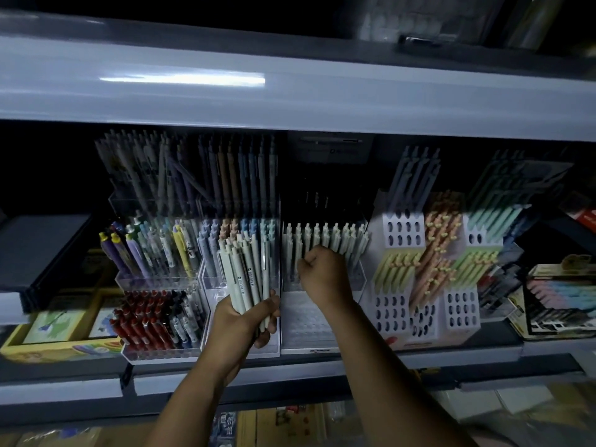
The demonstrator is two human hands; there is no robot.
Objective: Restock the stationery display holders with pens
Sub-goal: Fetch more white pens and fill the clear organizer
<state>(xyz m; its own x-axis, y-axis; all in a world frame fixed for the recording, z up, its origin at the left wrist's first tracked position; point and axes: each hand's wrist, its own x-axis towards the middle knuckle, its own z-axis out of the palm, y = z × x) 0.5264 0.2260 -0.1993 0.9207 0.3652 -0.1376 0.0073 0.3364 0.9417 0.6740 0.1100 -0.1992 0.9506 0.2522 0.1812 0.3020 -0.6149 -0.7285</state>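
— Fingers (pixel 269 317) of our left hand (pixel 242 321): how do they sit?

— Curled tight round a bundle of pale grey-white plastic click pens (pixel 248 272). The clip ends point to twelve o'clock and fan out a little. We hold the bundle upright in front of the display, at nine o'clock of our right hand (pixel 324 274).

— And the right one?

— Its fingers are curled in with the back of the hand toward us. It is pushed up against the row of matching pale pens (pixel 325 235) that stands in the clear tiered plastic holder (pixel 306 317). Thumb and forefinger meet on the fist's nine o'clock side. We cannot tell whether they pinch a pen, because the light is dim and the tips are hidden.

— Where does the holder's lower part lie?

— Its white step with a grid of sockets lies at six o'clock of that hand, under our wrist.

— What do we see around it?

— At three o'clock stands a white perforated stand (pixel 400 229) with slanted peach pens (pixel 435 253). At nine o'clock of our left hand, dark red pens (pixel 142 321) fill a clear tray. Further out, at eight o'clock, sits a yellow cardboard box (pixel 54 345). A long pale grey shelf board (pixel 290 91) runs across at twelve o'clock.
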